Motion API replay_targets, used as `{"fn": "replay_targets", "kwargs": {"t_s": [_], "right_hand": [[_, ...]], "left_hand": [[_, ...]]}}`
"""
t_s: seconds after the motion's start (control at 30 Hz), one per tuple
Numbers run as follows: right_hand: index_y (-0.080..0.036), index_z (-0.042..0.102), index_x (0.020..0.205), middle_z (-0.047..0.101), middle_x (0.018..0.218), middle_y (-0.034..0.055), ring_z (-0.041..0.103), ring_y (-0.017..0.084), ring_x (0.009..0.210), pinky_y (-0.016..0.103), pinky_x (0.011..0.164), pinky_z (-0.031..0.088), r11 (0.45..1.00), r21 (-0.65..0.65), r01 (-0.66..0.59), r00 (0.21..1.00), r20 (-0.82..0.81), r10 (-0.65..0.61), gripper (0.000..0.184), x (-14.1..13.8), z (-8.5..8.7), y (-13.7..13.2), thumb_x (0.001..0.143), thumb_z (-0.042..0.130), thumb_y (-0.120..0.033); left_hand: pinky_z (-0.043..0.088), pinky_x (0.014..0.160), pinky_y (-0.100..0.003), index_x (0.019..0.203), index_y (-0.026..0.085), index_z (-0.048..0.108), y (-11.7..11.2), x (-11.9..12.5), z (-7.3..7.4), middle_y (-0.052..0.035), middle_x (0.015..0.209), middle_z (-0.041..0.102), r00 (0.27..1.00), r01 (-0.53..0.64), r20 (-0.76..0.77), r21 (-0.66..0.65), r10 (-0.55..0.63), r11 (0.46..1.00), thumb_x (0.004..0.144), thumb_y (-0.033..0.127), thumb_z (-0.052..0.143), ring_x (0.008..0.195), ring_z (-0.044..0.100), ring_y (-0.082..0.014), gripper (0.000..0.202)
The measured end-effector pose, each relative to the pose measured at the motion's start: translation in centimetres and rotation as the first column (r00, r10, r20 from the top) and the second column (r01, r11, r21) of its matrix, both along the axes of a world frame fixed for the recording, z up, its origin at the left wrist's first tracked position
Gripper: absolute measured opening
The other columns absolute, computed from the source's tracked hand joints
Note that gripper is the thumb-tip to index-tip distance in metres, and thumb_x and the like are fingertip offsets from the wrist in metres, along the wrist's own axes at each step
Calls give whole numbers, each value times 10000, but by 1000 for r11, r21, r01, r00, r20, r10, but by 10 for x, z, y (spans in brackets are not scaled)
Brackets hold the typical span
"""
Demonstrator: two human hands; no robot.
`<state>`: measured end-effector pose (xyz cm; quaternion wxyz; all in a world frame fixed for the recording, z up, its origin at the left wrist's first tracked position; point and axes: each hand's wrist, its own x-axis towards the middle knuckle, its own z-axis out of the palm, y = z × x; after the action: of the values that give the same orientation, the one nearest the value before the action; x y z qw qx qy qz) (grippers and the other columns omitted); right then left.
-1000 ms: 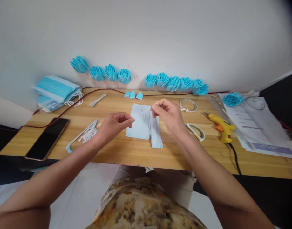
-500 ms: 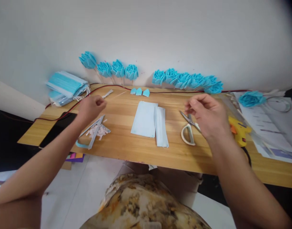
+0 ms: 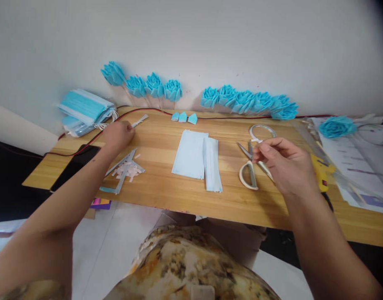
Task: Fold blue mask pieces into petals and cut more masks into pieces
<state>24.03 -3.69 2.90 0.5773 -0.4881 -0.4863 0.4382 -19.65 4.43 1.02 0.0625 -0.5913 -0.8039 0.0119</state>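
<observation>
My left hand [image 3: 118, 133] is closed at the left, its fingertips by a small bundle of white strips [image 3: 140, 121]. Whether it grips the bundle is hidden. My right hand [image 3: 283, 162] is held in a pinch over the scissors [image 3: 250, 174]; anything between its fingertips is too small to make out. Just beyond it lies a clear ring [image 3: 274, 131] with a white tab. In the middle are a pale blue flat mask sheet [image 3: 191, 153] and a narrower folded one [image 3: 212, 164], overlapping its edge. Three small blue cut pieces [image 3: 183, 117] sit behind them.
Blue mask-fabric flowers [image 3: 154, 85] lean along the wall. A mask stack [image 3: 86, 107], a black phone-like slab [image 3: 73, 166] and scraps [image 3: 128, 170] are at left. A yellow glue gun [image 3: 322, 171], papers [image 3: 360, 166] and another flower [image 3: 336, 126] are at right. A red-black cable [image 3: 156, 109] runs behind.
My left hand has moved slightly left, beside the strip bundle. My right hand has moved right and toward me, uncovering the clear ring. The thin strand near the bundle no longer shows.
</observation>
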Motion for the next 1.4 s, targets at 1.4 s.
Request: {"fn": "replay_targets", "kwargs": {"t_s": [1.4], "right_hand": [[-224, 733, 798, 711, 737, -1, 621, 124, 623, 271, 617, 523, 999, 19, -41, 957, 287, 34, 145, -1, -2, -2, 840, 715, -362]], "left_hand": [[381, 910, -335, 1385, 104, 557, 41, -10, -3, -97, 1320, 628, 981, 122, 148, 22, -124, 992, 1003, 427, 425, 1082, 552, -254, 518]]}}
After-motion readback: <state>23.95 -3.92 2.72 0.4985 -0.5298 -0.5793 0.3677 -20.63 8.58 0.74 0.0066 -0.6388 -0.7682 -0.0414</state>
